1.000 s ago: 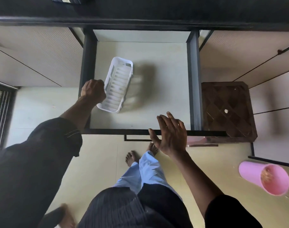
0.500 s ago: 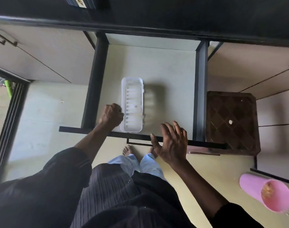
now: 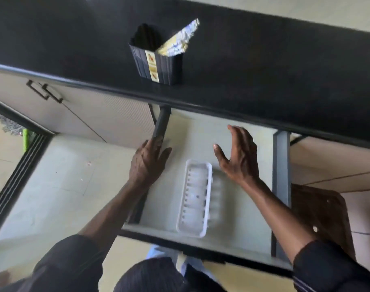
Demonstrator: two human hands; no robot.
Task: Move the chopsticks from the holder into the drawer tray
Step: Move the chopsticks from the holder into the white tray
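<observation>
Tray (image 3: 193,207) nr drawer (image 3: 243,224) front edge, holder (image 3: 159,66) on counter (image 3: 264,70)

One black ribbed plastic holder (image 3: 156,64), one white slotted plastic tray (image 3: 194,199), one pale open drawer (image 3: 232,230) and one brown wooden stool (image 3: 318,216). Two bare hands: left hand (image 3: 147,163) and right hand (image 3: 238,157). The gold foil-wrapped chopsticks (image 3: 177,42) are too blurred to count.

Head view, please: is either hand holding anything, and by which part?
Nothing is held: the left hand and right hand are both open over the pale open drawer.
</observation>
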